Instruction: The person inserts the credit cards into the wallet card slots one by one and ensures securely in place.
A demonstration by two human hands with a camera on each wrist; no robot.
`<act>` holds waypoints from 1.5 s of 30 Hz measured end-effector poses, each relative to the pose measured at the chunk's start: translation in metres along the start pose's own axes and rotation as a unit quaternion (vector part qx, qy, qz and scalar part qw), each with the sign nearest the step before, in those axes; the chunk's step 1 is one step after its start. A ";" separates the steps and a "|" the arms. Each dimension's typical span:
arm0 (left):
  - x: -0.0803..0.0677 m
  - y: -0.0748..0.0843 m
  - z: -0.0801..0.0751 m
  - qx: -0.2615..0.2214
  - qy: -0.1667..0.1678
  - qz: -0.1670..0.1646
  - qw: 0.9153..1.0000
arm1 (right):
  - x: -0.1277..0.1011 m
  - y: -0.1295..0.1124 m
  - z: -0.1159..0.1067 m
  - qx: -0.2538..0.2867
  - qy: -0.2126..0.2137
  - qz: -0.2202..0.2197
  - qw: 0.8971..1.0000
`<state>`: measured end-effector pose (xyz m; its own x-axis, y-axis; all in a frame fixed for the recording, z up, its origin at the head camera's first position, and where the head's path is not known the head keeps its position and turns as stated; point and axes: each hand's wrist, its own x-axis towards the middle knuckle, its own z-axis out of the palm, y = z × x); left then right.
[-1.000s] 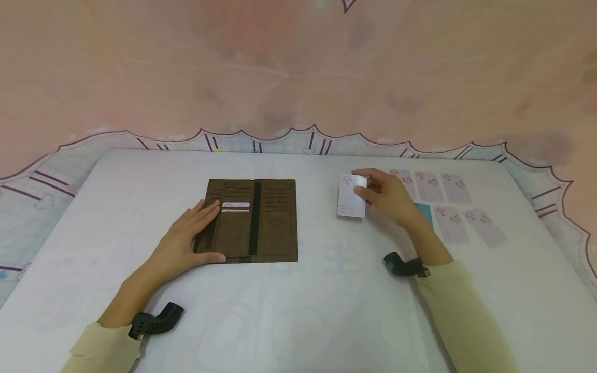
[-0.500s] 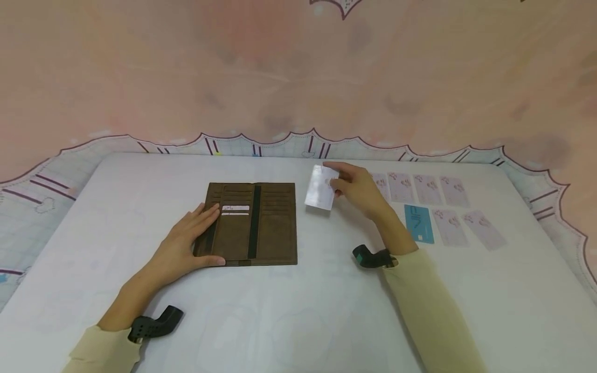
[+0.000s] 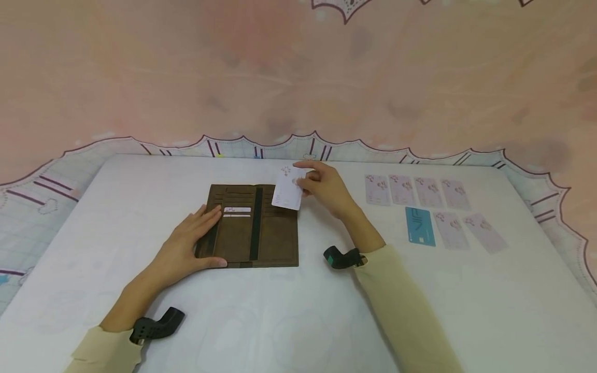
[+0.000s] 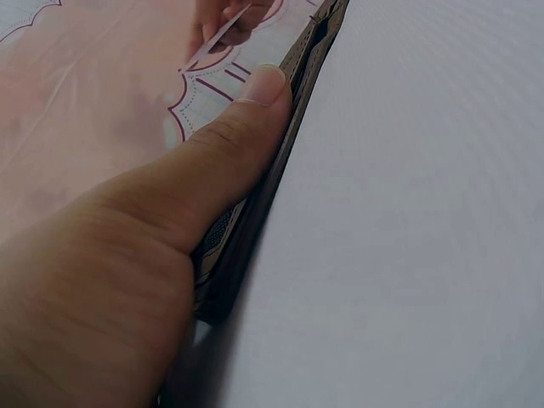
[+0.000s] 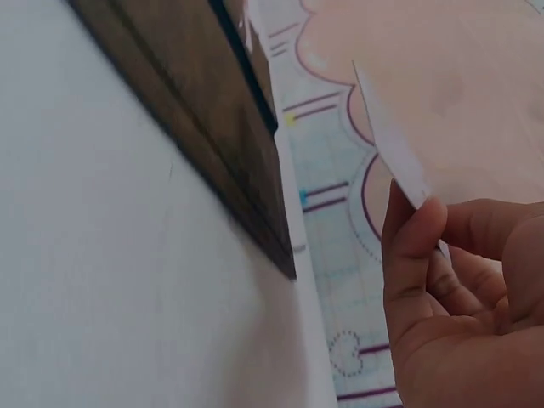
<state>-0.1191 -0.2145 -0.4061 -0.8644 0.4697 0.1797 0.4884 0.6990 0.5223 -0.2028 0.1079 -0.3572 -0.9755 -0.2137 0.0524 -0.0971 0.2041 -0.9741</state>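
While pinching one white card [image 3: 282, 194] between thumb and fingers of the right hand [image 3: 331, 191], just above the middle of the frame, has the left hand [image 3: 184, 246] laid with fingers spread, gripping nothing, on the left side of one open brown wallet [image 3: 280, 238], left of centre. Holds the white card tilted over the wallet's upper right corner, clear of it by a gap visible in the right wrist view.

On the counter [image 3: 261, 311], at right of the frame: seven loose cards [image 3: 377, 190] in two rows, made up of six pale cards [image 3: 428, 192] and one blue card [image 3: 421, 227] marked VIP. Four pale in the upper row; the blue and two pale in the lower, with the rightmost slanted. In the wallet's left slots: two white card edges [image 3: 237, 210], one above the other. Down its middle: one dark band [image 3: 255, 223].

Around these: two black wrist cameras [image 3: 158, 324], one per wrist, and peach cloth [image 3: 233, 77] with a scalloped border across the top of the frame. In the way: white card over some upper right slots, left fingers over the wallet's left edge.
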 end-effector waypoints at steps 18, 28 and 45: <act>-0.001 0.000 0.000 0.005 0.002 0.001 1.000 | 0.020 -0.007 0.056 0.069 0.029 -0.007 0.997; -0.001 -0.002 0.002 0.011 0.008 0.013 1.000 | 0.027 -0.001 0.075 0.090 0.084 0.002 0.992; 0.000 -0.001 0.001 0.012 0.011 0.009 1.000 | 0.025 0.013 0.103 0.064 0.112 -0.011 0.992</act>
<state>-0.1195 -0.2148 -0.4078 -0.8581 0.4703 0.2062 0.5058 0.7042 0.4983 -0.2078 0.0071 -0.3908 -0.9942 0.0046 0.1075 -0.1068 0.0761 -0.9914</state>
